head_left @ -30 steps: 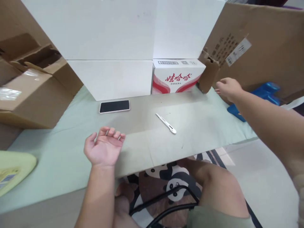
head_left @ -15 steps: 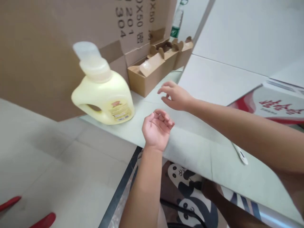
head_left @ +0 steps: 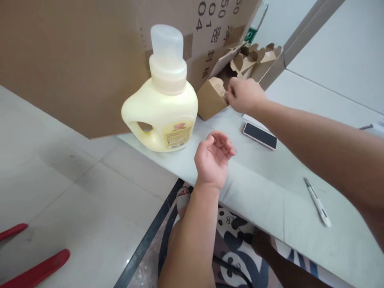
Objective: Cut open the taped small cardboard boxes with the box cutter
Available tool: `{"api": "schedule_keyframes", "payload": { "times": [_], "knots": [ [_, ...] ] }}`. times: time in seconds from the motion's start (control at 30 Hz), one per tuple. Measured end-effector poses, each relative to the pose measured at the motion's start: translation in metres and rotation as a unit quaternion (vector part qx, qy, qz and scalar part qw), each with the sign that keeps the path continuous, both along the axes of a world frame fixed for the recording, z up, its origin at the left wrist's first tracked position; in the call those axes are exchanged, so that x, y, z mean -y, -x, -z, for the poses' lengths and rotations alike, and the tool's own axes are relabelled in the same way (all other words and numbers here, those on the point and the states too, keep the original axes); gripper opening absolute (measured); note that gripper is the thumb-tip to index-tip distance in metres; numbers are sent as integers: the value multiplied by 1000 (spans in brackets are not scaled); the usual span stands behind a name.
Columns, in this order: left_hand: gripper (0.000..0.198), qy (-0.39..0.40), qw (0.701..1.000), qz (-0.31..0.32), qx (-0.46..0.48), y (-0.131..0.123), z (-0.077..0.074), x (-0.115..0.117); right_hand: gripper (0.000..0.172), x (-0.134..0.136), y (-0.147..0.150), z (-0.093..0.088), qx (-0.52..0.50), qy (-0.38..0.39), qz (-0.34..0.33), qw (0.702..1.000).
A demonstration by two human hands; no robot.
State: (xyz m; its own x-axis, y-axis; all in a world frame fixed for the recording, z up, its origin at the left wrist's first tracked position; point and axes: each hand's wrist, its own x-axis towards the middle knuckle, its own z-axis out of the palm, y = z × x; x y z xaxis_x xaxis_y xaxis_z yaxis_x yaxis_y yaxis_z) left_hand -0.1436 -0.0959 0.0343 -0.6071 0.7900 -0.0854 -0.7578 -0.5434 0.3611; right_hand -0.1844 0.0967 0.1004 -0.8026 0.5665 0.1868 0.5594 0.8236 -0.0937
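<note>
My left hand hovers palm up over the near edge of the table, its fingers loosely curled and nothing in it. My right hand is closed at the near front edge of a small brown cardboard box, the fingertips seeming to grip its rim; part of the box is hidden behind the hand. Its top stands open, with a dark inside and a raised flap. Left of the box, a pale yellow detergent jug with a translucent cap stands upright on the table.
A large printed carton rises behind the jug. More small cardboard boxes and a green-labelled bottle stand farther back. A phone and a white utility knife lie on the table. Red prongs show over the floor.
My right hand has moved forward to the small box and closed at its rim. The box's flap now stands raised. My left hand keeps its pose; the view has shifted, showing the phone.
</note>
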Motion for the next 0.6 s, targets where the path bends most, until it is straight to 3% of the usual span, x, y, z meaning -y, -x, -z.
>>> {"api": "schedule_keyframes", "payload": {
  "times": [0.07, 0.13, 0.23, 0.3, 0.37, 0.43, 0.53, 0.6],
  "knots": [
    [19, 21, 997, -61, -33, -7, -2, -2, 4, -2, -37, -5, -24, 2, 17, 1000],
    [18, 66, 979, -167, -95, -15, -5, -3, 12, 0, -82, -7, -85, 11, 28, 996],
    [23, 151, 907, -351, -180, -20, -5, -6, 14, 21, -171, -6, -194, 50, -12, 980],
    [22, 184, 880, -383, -214, -21, -1, -11, 16, 42, -239, -1, -251, 38, -27, 967],
    [15, 195, 884, -328, -272, -23, 7, -23, 19, 63, -301, 10, -303, 46, 29, 951],
    [18, 174, 901, -225, -326, -32, 15, -39, 18, 76, -349, 26, -322, 85, 92, 939],
    [48, 119, 927, -44, -353, -59, 23, -65, 7, 79, -387, 58, -312, 108, 107, 938],
    [62, 97, 917, 1, -388, -80, 25, -79, 17, 76, -397, 81, -317, 101, 95, 938]
  ]
}}
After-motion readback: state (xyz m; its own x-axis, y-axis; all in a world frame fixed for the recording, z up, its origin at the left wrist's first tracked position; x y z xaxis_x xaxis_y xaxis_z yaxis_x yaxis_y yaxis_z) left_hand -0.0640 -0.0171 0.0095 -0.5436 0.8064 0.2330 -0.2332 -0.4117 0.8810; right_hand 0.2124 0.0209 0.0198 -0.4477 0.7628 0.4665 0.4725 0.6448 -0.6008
